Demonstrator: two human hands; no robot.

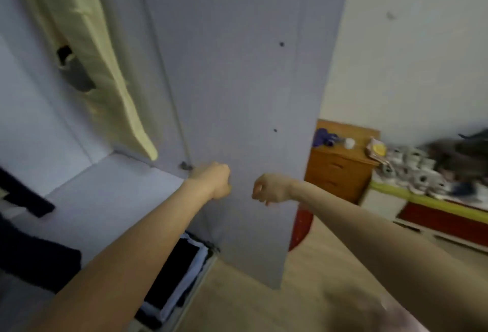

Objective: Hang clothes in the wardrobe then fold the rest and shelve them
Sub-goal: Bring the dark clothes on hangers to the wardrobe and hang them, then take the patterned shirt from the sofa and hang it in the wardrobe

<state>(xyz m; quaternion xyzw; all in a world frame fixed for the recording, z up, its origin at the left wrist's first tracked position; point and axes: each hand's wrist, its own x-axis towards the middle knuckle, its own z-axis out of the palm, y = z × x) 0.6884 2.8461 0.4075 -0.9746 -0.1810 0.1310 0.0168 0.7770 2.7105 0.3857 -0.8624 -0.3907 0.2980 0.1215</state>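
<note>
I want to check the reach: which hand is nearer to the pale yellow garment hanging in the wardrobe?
Left. The left hand is just below and right of the pale yellow garment's lower tip. The right hand is farther right, in front of the wardrobe door.

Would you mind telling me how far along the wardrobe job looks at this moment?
Done: one pale yellow garment already hangs inside the wardrobe, and folded clothes sit on a lower shelf. In hand: nothing; the left hand and right hand are both curled and empty in front of the door. Left: a pile of clothes still lies on the bed, blurred.
</note>
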